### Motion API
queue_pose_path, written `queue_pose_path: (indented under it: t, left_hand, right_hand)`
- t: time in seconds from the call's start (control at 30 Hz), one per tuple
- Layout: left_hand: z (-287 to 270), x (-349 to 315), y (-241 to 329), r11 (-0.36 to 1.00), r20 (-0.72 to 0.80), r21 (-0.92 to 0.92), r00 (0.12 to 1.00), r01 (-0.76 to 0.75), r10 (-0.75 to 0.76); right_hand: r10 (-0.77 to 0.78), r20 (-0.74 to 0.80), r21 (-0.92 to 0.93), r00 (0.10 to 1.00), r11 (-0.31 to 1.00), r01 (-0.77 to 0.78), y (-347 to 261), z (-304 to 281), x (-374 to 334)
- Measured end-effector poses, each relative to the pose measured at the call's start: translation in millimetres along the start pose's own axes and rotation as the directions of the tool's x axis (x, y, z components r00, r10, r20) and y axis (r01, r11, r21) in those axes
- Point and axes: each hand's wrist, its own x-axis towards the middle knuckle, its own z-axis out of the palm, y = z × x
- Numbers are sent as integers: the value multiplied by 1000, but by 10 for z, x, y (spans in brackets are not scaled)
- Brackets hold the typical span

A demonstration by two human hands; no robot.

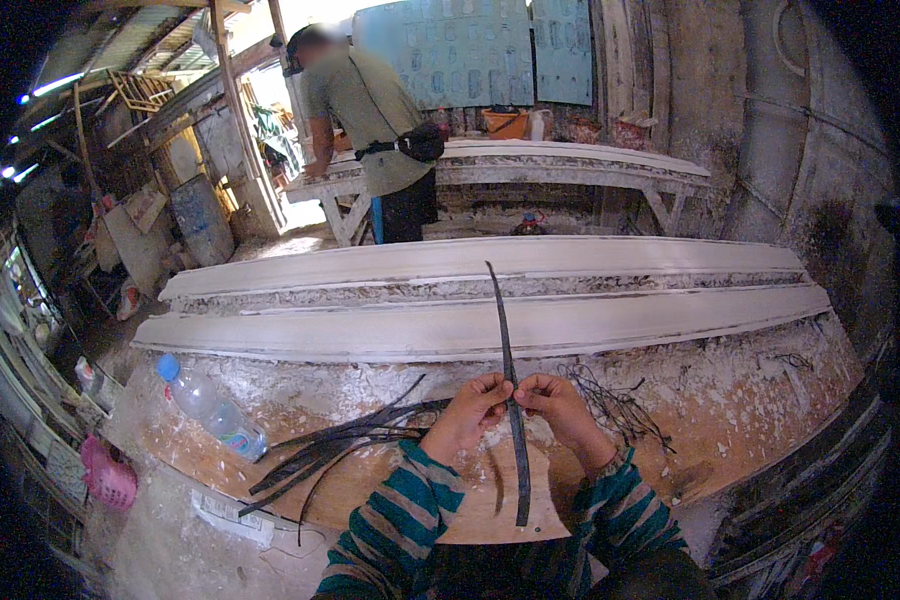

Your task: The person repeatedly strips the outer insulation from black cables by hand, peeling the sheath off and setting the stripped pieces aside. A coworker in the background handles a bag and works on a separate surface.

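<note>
Between my two hands I hold a long, thin black strip point(519, 455), upright in the view over the near edge of the workbench. My left hand point(477, 408) pinches it from the left near its middle, and my right hand point(558, 405) pinches it from the right at nearly the same spot. The strip's narrow upper end reaches across the nearer white moulding; its wider lower end hangs toward me. Left of my left hand lies a loose bundle of similar black strips point(320, 450). Beyond my right hand is a tangle of thin black strands point(620, 405).
Two long white mouldings point(370, 335) lie across the crumb-strewn workbench point(730, 465). A plastic bottle point(210, 408) with a blue cap lies at its left. Farther back, another person point(375, 110) leans over a second white bench point(530, 172). A pink basket point(108, 473) sits lower left.
</note>
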Motion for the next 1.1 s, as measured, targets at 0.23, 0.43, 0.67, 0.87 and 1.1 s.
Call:
queue_pose_path:
  t: [0.23,0.43,0.67,0.87,1.1]
  left_hand:
    - [15,8,-24,1000,-59,-21,998,1,-2]
    - [118,-33,40,998,-62,53,997,-32,35]
    - [152,-26,21,1000,-99,19,995,4,-2]
    - [124,-20,34,993,-126,100,990,-55,68]
    - [134,-45,52,987,-126,162,991,-16,37]
  right_hand:
    - [3,35,74,999,997,-5,-39,-25,-17]
    - [-64,-11,-107,998,992,63,-79,-25,-29]
    - [-80,-24,-169,997,983,74,-10,-8,-8]
    - [-147,-127,-148,981,981,127,38,-31,26]
    - [-126,-155,-68,980,991,117,20,-46,25]
